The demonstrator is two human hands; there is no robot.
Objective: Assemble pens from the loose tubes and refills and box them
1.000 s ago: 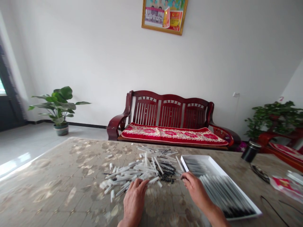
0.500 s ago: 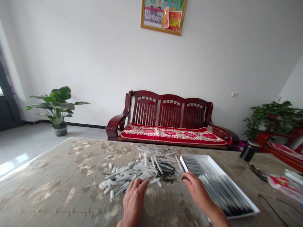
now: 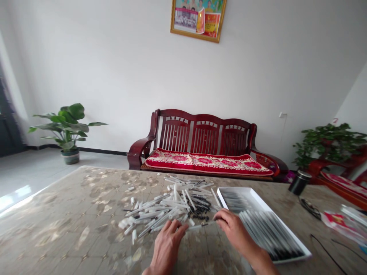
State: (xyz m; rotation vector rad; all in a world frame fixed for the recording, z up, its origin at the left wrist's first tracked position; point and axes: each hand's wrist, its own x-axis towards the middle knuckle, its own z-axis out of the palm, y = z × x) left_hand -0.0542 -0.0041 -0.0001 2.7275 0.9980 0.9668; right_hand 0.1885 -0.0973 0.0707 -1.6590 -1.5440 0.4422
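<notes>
My left hand (image 3: pixel 169 242) is closed, its thumb and fingers pinching a clear pen barrel (image 3: pixel 195 227) that points right, low over the table. My right hand (image 3: pixel 236 231) faces it, fingertips pinched on a thin pen part (image 3: pixel 212 222) in line with the barrel; its exact kind is blurred. Behind both hands spreads a loose pile of whitish pen tubes and caps (image 3: pixel 160 210), with small black pieces (image 3: pixel 200 210) at its right side. Under my right forearm and beyond it lies a shallow white box (image 3: pixel 262 200) with rows of clear, black-ended pens (image 3: pixel 272 233).
A patterned cloth covers the table (image 3: pixel 71 214). To the right stand a black cylinder (image 3: pixel 299 182), a dark cable (image 3: pixel 309 208) and a red-and-clear plastic packet (image 3: pixel 338 221). Past the table are a red wooden bench (image 3: pixel 205 133) and a potted plant (image 3: pixel 70 154).
My right hand has moved slightly left, and my left hand slightly right. The barrel in my left hand now points towards my right fingertips, with a thin part between the hands.
</notes>
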